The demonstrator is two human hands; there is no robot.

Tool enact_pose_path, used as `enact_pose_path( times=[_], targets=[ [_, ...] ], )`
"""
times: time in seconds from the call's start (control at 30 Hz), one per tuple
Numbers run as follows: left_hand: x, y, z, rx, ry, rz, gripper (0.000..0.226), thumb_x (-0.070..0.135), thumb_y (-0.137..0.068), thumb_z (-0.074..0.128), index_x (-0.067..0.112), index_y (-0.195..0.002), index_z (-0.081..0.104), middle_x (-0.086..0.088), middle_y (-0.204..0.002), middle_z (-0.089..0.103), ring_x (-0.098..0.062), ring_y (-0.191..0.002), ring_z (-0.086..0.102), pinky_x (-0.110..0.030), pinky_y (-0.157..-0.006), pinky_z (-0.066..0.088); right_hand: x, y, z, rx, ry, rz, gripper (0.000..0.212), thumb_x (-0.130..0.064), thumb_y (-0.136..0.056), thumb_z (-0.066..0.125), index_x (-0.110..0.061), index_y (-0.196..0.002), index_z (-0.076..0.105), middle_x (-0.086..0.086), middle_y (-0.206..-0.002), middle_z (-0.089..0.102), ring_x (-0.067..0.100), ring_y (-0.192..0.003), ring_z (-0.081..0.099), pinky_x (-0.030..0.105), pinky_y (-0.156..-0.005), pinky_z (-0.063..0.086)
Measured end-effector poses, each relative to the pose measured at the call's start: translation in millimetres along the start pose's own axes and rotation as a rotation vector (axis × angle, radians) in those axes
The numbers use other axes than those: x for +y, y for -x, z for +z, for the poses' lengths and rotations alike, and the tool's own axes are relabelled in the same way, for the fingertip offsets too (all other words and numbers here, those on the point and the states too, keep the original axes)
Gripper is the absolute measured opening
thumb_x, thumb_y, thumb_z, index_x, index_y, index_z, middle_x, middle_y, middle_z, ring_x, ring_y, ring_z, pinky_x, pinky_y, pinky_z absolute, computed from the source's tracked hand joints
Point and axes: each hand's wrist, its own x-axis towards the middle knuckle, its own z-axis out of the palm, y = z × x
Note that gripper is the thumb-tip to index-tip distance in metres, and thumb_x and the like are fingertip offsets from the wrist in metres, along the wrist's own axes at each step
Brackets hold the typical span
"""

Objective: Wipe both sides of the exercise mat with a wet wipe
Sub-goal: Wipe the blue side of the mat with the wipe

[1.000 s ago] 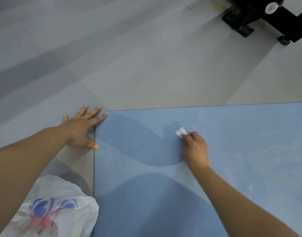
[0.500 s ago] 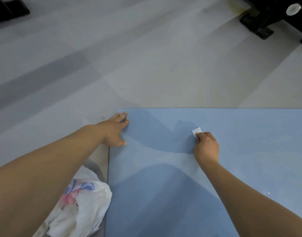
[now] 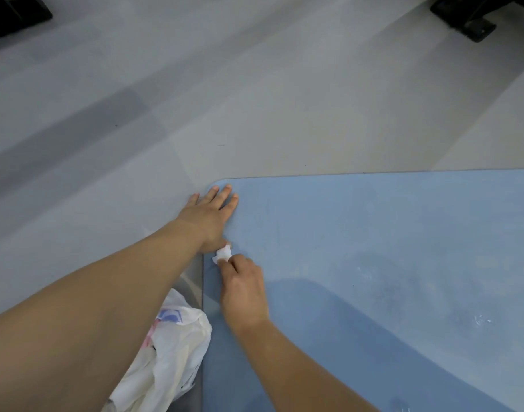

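Grey floor (image 3: pixel 255 99) fills the upper half of the view, with a blue exercise mat (image 3: pixel 388 248) laid flat on it, its rounded far-left corner under the left hand (image 3: pixel 214 217). That hand lies with fingers straight and spread, palm down, pressing the corner and gripping nothing. The right hand (image 3: pixel 243 288) has curled fingers pinching a small crumpled wet wipe (image 3: pixel 223 253) against the mat close to its left edge, just beside the left thumb. A white plastic bag (image 3: pixel 168 349) sits on the floor beside that edge. By my reading the job is in its early part: the upward face is being wiped (some whitish marks remain at right), and the underside looks untouched. The mat's long axis seems to run off to the right, though its full outline is out of view.
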Motion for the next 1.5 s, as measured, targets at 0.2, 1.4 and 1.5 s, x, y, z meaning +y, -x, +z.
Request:
enact_pose_path(
  times=[0.2, 1.4, 1.5],
  targets=[
    [1, 0, 0, -0.013, 0.012, 0.011, 0.105, 0.058, -0.089, 0.063, 0.044, -0.155, -0.018, -0.001, -0.162, -0.033, -0.026, -0.152, -0.024, -0.053, -0.124, -0.002, 85, -13, -56, 0.062, 0.21, -0.069, 0.029, -0.005, -0.074, 0.066, -0.012, -0.101, 0.071, 0.007, -0.079, 0.057, 0.03, -0.068, 0.054, 0.034, -0.061, 0.033],
    [7, 0, -7, -0.058, 0.031, -0.039, 0.109, 0.056, -0.088, 0.066, 0.046, -0.153, -0.021, 0.001, -0.16, -0.036, -0.024, -0.152, -0.025, -0.049, -0.124, -0.001, 131, 19, -73, 0.239, 0.144, 0.27, 0.031, 0.004, -0.069, 0.058, -0.008, -0.095, 0.07, 0.014, -0.076, 0.058, 0.034, -0.063, 0.056, 0.035, -0.056, 0.043],
    [9, 0, -8, -0.058, 0.024, -0.049, 0.11, 0.056, -0.087, 0.067, 0.046, -0.154, -0.02, 0.0, -0.161, -0.035, -0.024, -0.152, -0.024, -0.05, -0.124, 0.0, 64, 23, -34, 0.15, 0.102, 0.135, 0.028, -0.009, -0.077, 0.05, -0.012, -0.097, 0.07, 0.008, -0.078, 0.057, 0.03, -0.066, 0.055, 0.033, -0.059, 0.044]
  ],
)
